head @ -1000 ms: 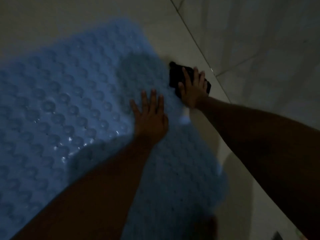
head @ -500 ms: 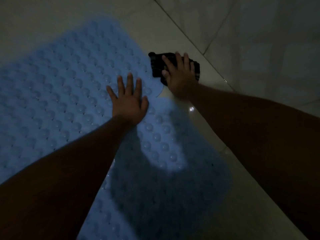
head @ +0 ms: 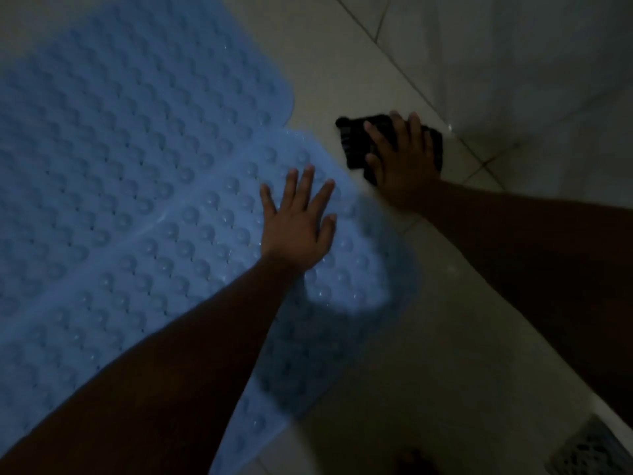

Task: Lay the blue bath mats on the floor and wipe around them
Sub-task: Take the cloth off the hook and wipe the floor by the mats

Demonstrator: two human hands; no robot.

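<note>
Two blue bubbled bath mats lie flat on the pale tiled floor, the far mat overlapped by the near mat. My left hand rests flat on the near mat, fingers spread, close to its right edge. My right hand presses flat on a dark cloth that lies on the floor tile just right of the mats. The light is dim and my arms cast shadows over the near mat.
A tiled wall rises at the right, meeting the floor along a diagonal line. A floor drain grate sits at the bottom right corner. Bare floor tile lies between the mat and the wall.
My right hand has slid the dark cloth along the floor by the mats' right edge. My left hand has stayed flat on the mat. The view has shifted, so the second mat's corner shows.
</note>
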